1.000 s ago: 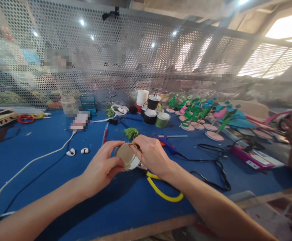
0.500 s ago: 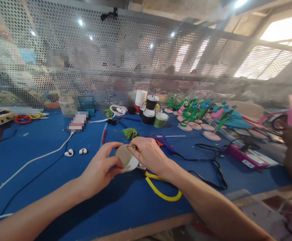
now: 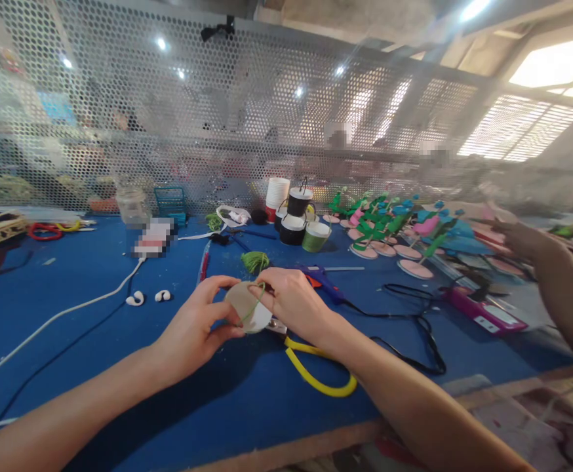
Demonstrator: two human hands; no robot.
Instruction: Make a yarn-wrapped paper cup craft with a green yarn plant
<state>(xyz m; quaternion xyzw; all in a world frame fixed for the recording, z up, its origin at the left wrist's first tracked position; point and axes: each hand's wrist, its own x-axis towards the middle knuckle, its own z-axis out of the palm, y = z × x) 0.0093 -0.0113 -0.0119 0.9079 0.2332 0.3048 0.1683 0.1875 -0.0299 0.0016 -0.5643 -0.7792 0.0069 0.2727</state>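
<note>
My left hand (image 3: 195,328) pinches the left edge of a small round paper cup (image 3: 247,308), whose tan bottom faces me, just above the blue table (image 3: 94,295). My right hand (image 3: 294,301) grips the cup's right side, and its fingers hold a thin green string (image 3: 253,303) that runs across the cup's bottom. A bundle of the same green string (image 3: 256,261) lies on the table just behind the cup. Yellow-handled scissors (image 3: 316,373) lie under my right wrist.
A blue glue gun (image 3: 323,278) with a black cord (image 3: 414,334) lies to the right. Black, white and green cups (image 3: 299,219) and foam flowers on pink discs (image 3: 395,233) stand behind. A co-worker's arm (image 3: 556,288) reaches in at the right. White earbuds (image 3: 149,297) and a white cable (image 3: 55,324) lie on the left.
My hands have turned the cup slightly and the green string has shifted across its bottom. The co-worker's hand at the right has moved leftward over the flowers, and the pink piece is gone from view.
</note>
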